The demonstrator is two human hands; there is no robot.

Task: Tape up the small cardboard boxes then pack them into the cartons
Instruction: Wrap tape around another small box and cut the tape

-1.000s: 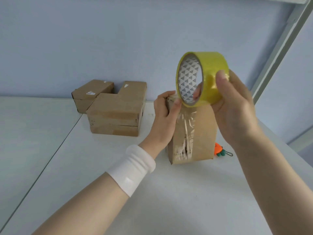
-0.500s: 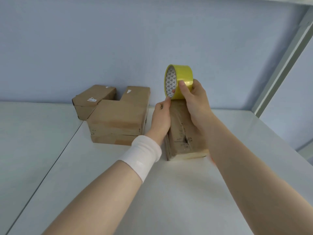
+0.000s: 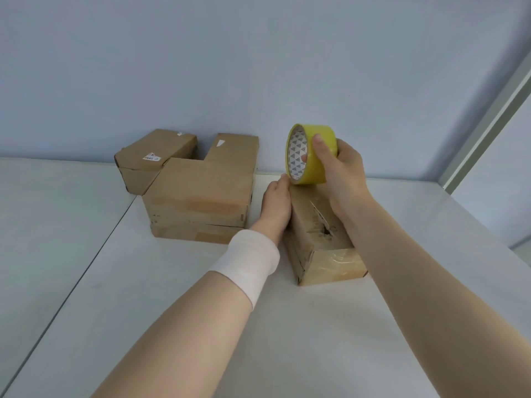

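The box [image 3: 319, 225] lies on the tabletop [image 3: 287, 326], just right of our left hand [image 3: 275, 202], which braces its side, thumb at the far edge; whether it grips, we cannot tell. Beyond, our right hand [image 3: 342, 170] grasps the tape [image 3: 311, 153]; we should pull it taut along the box's top.

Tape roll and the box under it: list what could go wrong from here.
1. The left hand rests against the box's side with a fingertip right beside the tape roll; fresh tape may stick to that finger.
2. The box has a ragged tear on top; tape laid over it may wrinkle or bond poorly.
3. The right hand grips the roll at the far end; pulling it could slide the lightly braced box.
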